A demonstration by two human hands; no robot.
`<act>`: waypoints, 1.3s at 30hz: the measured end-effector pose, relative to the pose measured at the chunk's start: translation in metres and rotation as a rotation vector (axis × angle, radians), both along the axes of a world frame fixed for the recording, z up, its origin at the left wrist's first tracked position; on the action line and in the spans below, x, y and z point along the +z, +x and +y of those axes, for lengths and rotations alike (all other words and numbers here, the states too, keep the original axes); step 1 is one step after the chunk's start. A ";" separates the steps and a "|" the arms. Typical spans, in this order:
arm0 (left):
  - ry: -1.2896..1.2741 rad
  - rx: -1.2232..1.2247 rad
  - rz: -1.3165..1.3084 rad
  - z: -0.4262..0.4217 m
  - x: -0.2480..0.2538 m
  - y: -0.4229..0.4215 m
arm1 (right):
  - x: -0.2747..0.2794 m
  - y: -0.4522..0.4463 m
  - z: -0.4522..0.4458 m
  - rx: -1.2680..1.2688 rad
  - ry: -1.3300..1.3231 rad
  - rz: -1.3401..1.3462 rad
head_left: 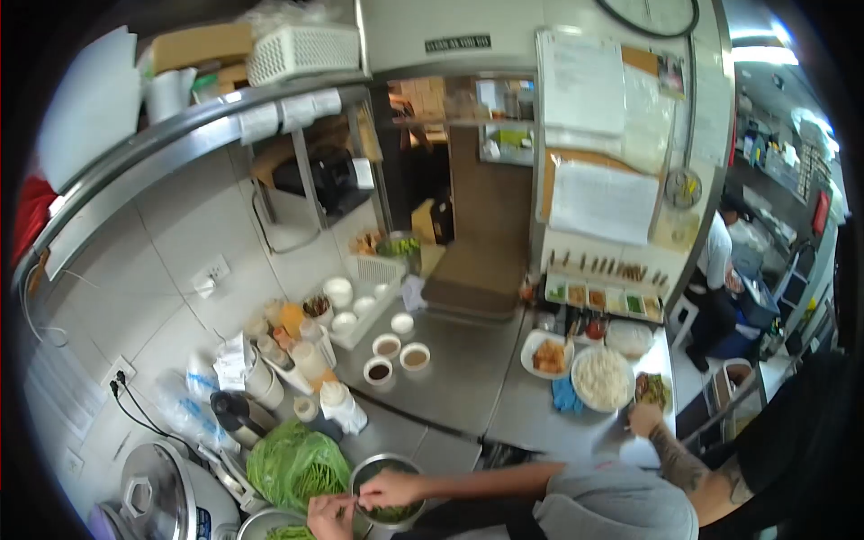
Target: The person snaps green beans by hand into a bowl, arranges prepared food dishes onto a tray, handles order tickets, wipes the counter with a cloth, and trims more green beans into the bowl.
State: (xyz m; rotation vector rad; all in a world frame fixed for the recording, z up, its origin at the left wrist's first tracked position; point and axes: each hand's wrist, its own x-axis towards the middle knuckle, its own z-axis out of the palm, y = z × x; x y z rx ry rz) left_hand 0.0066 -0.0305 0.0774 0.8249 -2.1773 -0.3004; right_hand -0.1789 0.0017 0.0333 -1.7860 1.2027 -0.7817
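Could not make out the small piece pinched between the fingertips of the left hand (330, 516) and right hand (389, 489), nor its long axis, at the nine o'clock rim of the steel bowl (382, 457). Held the right forearm stretched from three o'clock, knuckles up, and the left hand low, cut off towards six o'clock. Saw green stalks (317, 484) bagged at ten o'clock.

A dark sign (458, 43) near the lower edge of the upper wall panel (396, 22) appears to read "CLEAN AS YOU GO"; the posted sheets (604, 205) are illegible.
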 end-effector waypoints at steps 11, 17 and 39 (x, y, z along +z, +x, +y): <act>0.896 -0.059 0.584 0.003 -0.054 -0.003 | -0.009 0.019 0.026 -0.202 0.273 -0.862; 1.069 -0.192 0.696 0.006 -0.066 0.000 | -0.006 0.014 0.035 -0.129 0.333 -0.902; 1.055 0.049 1.096 -0.011 -0.034 -0.005 | 0.001 0.044 0.030 -0.147 0.549 -0.647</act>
